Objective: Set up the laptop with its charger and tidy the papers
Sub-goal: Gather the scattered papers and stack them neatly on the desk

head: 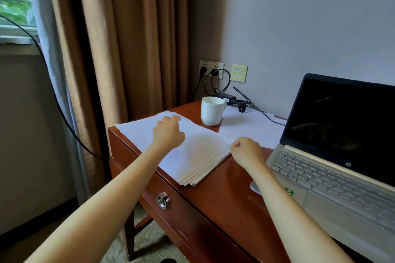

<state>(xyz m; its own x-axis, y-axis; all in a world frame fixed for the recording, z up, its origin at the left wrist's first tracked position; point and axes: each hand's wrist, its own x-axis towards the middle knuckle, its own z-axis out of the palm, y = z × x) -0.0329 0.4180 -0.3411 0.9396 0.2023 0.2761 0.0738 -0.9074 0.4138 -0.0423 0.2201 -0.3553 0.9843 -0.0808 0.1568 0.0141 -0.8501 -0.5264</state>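
Observation:
A stack of white papers lies on the left part of the wooden desk. My left hand rests on top of the stack, fingers curled down at its far edge. My right hand pinches the stack's right corner. A silver laptop stands open with a dark screen at the right. Its black charger brick lies at the back by the wall, its cable running across more loose sheets toward the laptop. A plug sits in the wall socket.
A white mug stands behind the stack, near the charger. The desk drawer has a metal ring pull. Brown curtains hang at the left, beside a window. A black cable hangs down along the curtain.

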